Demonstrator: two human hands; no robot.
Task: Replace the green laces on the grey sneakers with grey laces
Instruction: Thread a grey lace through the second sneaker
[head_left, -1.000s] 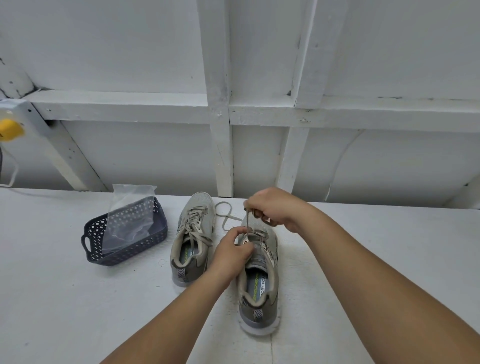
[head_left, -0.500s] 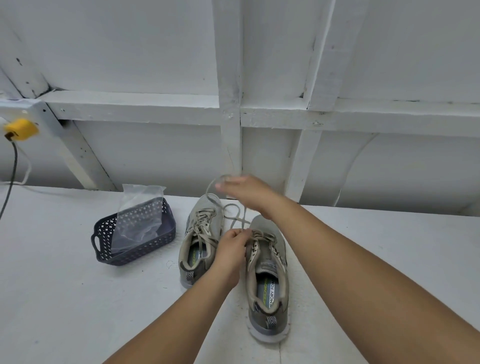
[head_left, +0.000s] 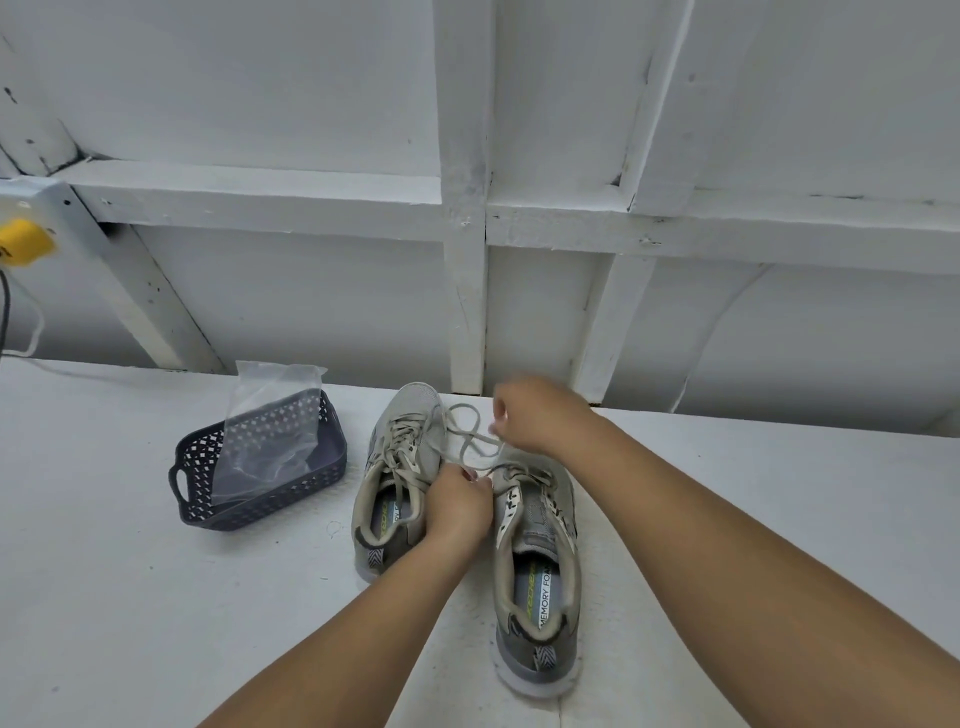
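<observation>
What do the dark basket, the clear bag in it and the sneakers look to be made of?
Basket: rigid moulded plastic, matte dark blue-grey, judging by its perforated lattice walls and handle slot. Bag: thin transparent plastic film, glossy and creased, the lattice showing through. Sneakers: apparently knit or mesh textile uppers, with a pale sole that may be foam or rubber.

Two sneakers side by side on the tabletop (head_left: 130, 597), a basket to their left.

The left sneaker (head_left: 400, 467) sits farther back than the right sneaker (head_left: 537, 571). The basket (head_left: 260, 512) holds a plastic bag (head_left: 265, 431) (leaning upright). A loose lace (head_left: 467, 436) loops between the shoes' toes, behind the left hand (head_left: 457, 506) and left of the right hand (head_left: 540, 415). A framed wall (head_left: 467, 234) stands behind everything.
</observation>
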